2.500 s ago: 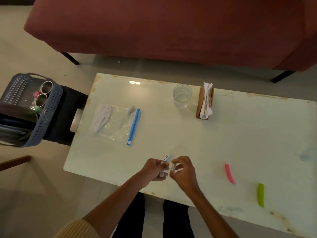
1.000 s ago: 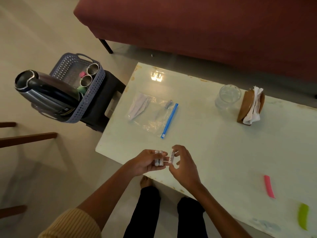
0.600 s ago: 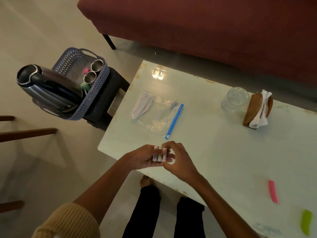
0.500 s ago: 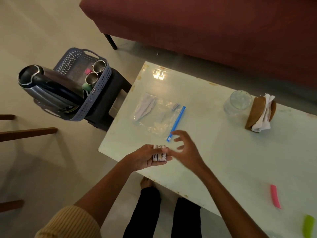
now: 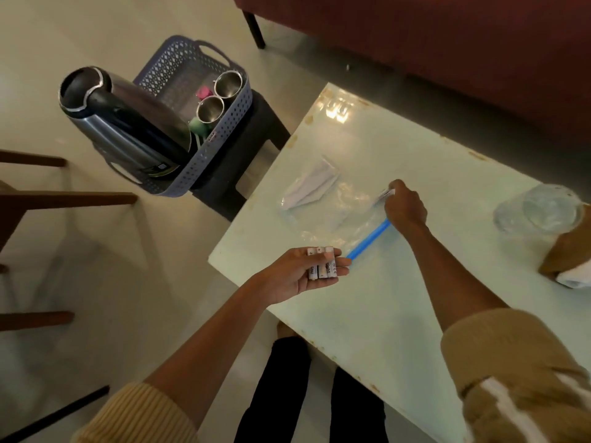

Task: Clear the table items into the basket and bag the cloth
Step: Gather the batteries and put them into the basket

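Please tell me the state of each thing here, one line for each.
Clear plastic zip bag: flat on the pale table; sealed or not, cannot tell.
Left hand: open, palm up, carrying three white batteries.
Right hand: pinches a small pale item at the bag's blue zip end.
Clear drinking glass: upright; contents unclear.
Two steel cups: upright and empty in the grey perforated basket.
Black-and-steel kettle: tilted in basket, lid closed.

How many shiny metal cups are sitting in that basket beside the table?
2. One steel cup stands by the basket's table-side wall; the second steel cup stands right next to it, closer to the kettle. The kettle may hide more.
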